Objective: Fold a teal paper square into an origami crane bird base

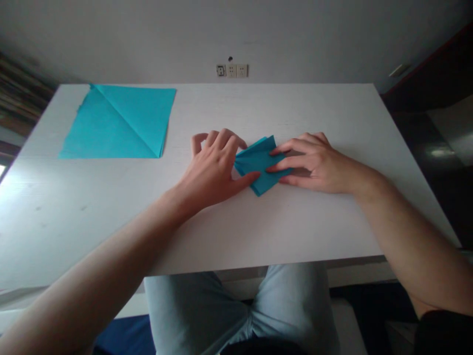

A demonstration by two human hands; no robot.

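A small piece of folded turquoise paper (263, 160) lies on the table in front of me, its layers showing at the edges and creases fanning out from its left corner. My left hand (219, 165) grips it from the left, the thumb across its lower left edge and the index finger at its upper left. The other left fingers are bent. From the right, my right hand (310, 162) holds the paper, two fingertips resting on top and the thumb at the lower right edge. The right-hand corner is partly covered by those fingers.
Larger turquoise sheets (125, 123) with a diagonal crease lie at the back left of the white table (281, 227). Behind the table is a grey wall with sockets (232, 71). My legs (240, 305) are below the front edge.
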